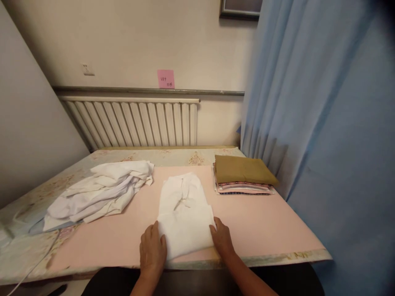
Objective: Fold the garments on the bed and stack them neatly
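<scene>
A folded white shirt (188, 230) lies near the front edge of the table, its lower part doubled up in a flat panel and its neck opening facing the far side. At its left lower edge, my left hand (152, 246) pinches the cloth between thumb and fingers. My right hand (221, 236) grips the opposite edge, a little farther up, with the thumb on the cloth. The undersides of both grips are hidden.
Crumpled white clothes (105, 189) are heaped at the left. A stack of folded fabrics with an olive-brown cloth (243, 170) on top sits at the back right. A blue curtain (308, 123) hangs along the right side. A white cable (37, 263) crosses the table's left front.
</scene>
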`<state>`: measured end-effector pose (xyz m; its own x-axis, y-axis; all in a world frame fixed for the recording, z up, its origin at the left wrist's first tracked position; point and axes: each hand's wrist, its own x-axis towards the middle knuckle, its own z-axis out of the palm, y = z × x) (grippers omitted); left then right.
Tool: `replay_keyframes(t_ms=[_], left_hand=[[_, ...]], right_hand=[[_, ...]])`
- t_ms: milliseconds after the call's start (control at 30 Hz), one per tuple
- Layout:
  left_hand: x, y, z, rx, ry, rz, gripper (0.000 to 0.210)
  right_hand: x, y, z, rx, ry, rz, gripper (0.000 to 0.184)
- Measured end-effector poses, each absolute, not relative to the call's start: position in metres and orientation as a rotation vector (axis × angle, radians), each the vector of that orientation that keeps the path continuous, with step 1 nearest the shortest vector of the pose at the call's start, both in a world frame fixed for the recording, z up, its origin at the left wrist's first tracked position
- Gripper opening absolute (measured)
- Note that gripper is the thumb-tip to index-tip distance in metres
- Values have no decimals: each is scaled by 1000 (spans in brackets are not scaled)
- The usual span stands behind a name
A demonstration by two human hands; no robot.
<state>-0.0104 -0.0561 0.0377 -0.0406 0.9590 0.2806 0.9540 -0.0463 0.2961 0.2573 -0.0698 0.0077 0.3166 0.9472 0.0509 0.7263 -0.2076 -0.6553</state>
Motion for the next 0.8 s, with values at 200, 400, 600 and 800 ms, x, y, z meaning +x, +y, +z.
replay_keyframes(t_ms=[200, 400, 600, 800], left_hand=[[29, -36, 26, 2508, 1777, 749, 47], [46, -21, 12, 2630, 1657, 486, 48], [37, -21, -2, 2671, 1663, 421, 49], [34, -23, -2, 2672, 1644, 457, 50]], right_hand=[[257, -72, 9, -1960, -1457, 504, 35], [257, -72, 11, -1953, -1461, 525, 34], [257, -73, 11, -1963, -1461, 522, 35], [257, -74, 12, -1939, -1449, 532, 37]])
